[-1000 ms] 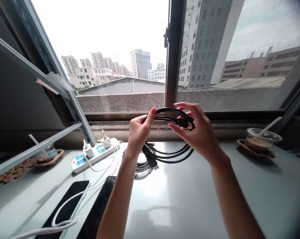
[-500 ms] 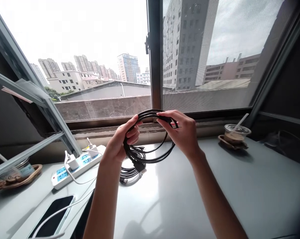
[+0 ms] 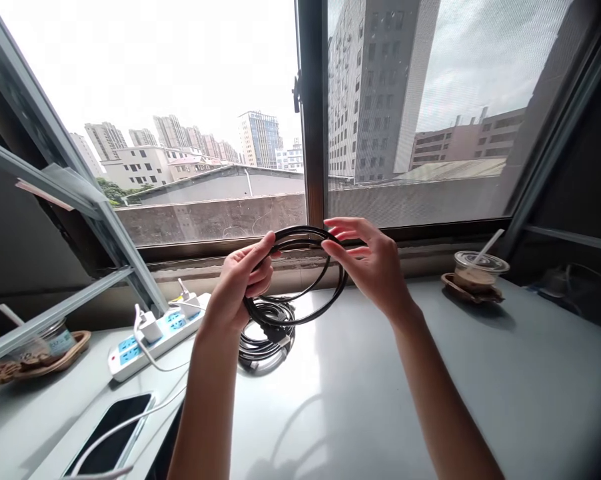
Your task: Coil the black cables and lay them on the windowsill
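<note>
A coiled black cable (image 3: 325, 309) is held up above the white table in loose rings. My left hand (image 3: 240, 280) grips the left side of the coil, thumb on top and fingers curled underneath. At the coil's right side is my right hand (image 3: 373, 260), its thumb and fingers apart with the rings passing between them; whether it touches them I cannot tell. Below and behind the left hand, a second bundle of black cable (image 3: 268, 353) with a dark plug (image 3: 278, 333) lies on the table, partly covered by the held coil.
A white power strip (image 3: 155, 340) with plugged-in chargers stands at left, near a phone (image 3: 111, 433) crossed by a white cord. Drink cups in cardboard holders stand at far left (image 3: 55, 340) and right (image 3: 480, 270). Metal shelf bars (image 3: 145, 287) and a window frame (image 3: 314, 133) border the table.
The fingers of my right hand have spread from a pinch on the cable. The held coil has tightened into a neater ring, and the view has shifted slightly.
</note>
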Tool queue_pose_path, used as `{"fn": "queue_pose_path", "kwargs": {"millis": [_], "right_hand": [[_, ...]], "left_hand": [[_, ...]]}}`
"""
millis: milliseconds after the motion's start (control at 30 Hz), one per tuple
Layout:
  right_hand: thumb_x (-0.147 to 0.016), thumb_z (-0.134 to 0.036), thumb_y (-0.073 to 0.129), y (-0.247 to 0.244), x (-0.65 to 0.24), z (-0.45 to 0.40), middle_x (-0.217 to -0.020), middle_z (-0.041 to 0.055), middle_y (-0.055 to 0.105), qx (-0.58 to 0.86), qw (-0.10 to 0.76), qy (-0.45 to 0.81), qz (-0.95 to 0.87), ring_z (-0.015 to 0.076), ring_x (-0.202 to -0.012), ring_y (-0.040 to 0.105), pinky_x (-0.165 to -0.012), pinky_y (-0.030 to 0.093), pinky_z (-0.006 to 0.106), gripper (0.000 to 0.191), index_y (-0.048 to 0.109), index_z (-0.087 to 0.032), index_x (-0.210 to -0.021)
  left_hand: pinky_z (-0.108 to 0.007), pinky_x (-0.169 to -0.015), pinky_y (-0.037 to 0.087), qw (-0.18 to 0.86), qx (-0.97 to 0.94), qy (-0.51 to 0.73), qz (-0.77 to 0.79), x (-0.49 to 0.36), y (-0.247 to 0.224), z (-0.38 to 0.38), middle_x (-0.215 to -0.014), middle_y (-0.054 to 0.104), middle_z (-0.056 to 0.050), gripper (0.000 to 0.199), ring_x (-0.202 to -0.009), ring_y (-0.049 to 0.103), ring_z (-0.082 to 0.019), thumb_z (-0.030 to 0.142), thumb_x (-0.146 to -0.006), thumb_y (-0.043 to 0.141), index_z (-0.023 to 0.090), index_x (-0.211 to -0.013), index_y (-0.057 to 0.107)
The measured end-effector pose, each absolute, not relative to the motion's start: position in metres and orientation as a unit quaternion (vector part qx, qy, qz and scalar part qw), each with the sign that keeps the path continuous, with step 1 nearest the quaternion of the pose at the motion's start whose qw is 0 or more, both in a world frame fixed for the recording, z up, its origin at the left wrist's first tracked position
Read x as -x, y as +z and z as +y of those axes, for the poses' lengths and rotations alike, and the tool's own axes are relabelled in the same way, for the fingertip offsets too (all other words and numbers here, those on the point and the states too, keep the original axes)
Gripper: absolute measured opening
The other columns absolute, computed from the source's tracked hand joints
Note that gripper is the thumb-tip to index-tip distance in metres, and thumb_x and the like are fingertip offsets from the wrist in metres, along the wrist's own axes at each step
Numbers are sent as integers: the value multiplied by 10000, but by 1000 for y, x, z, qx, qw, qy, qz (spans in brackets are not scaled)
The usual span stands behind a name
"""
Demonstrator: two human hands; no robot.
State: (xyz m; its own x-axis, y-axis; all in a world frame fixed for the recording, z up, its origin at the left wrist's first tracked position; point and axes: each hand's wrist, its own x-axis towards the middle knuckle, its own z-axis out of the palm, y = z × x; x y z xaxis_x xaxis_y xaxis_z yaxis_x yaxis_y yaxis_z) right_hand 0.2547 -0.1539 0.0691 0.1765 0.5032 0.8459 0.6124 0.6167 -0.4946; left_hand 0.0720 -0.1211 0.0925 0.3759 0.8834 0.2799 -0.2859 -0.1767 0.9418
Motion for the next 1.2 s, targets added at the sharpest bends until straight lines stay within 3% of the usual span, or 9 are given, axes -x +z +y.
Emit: {"fn": "queue_pose_path", "kwargs": {"millis": [167, 400, 600, 800, 967, 1067, 1200], "right_hand": [[-810, -438, 597, 69, -259, -155, -861, 37, 659, 427, 635, 58, -641, 108, -712, 630, -537, 483, 165, 306, 686, -170, -929], [-767, -500, 617, 73, -262, -160, -570, -17, 544, 396, 642, 206, -623, 92, -464, 547, -444, 453, 205, 358, 678, -151, -827], [-777, -523, 598, 74, -262, -162, -519, -15, 511, 375, 623, 271, -630, 85, -444, 526, -426, 431, 189, 398, 581, -144, -656], [-741, -564, 618, 73, -264, -164, -554, -19, 509, 385, 604, 353, -602, 93, -450, 539, -421, 440, 193, 421, 592, -144, -753], [-742, -583, 599, 73, -261, -160, -592, 2, 553, 391, 611, 330, -603, 91, -444, 551, -411, 435, 188, 456, 629, -129, -771], [-754, -493, 634, 72, -257, -158, -668, 4, 606, 396, 640, 246, -611, 98, -479, 576, -446, 481, 207, 412, 651, -166, -1003], [-780, -332, 635, 72, -253, -160, -954, 49, 651, 438, 649, 12, -622, 152, -806, 640, -615, 549, 250, 321, 654, -222, -1081]], "left_hand": [[-174, -334, 87, 599, -577, 497, 249, -67, 94, -121, -387, 176, 108, 393, -303, 157, 2, 366, -772, 635, 161, -535, 397], [-207, -361, 66, 576, -643, 455, 216, -64, 91, -120, -378, 167, 92, 595, -287, 197, 4, 450, -740, 656, 178, -455, 210], [-208, -379, 125, 579, -669, 430, 179, -59, 85, -110, -366, 156, 90, 644, -294, 223, 2, 492, -725, 658, 177, -443, 172], [-200, -371, 113, 595, -667, 425, 139, -60, 81, -105, -347, 156, 88, 659, -288, 218, 4, 503, -717, 667, 166, -450, 167], [-199, -378, 127, 565, -684, 439, 145, -60, 78, -101, -351, 157, 85, 669, -292, 222, 1, 545, -718, 650, 162, -441, 177], [-203, -384, 124, 547, -693, 447, 144, -59, 77, -98, -354, 166, 81, 671, -297, 221, 2, 539, -728, 644, 155, -435, 179], [-211, -384, 97, 526, -691, 462, 181, -61, 80, -100, -362, 167, 80, 659, -305, 192, 3, 526, -744, 632, 161, -441, 174]]}}
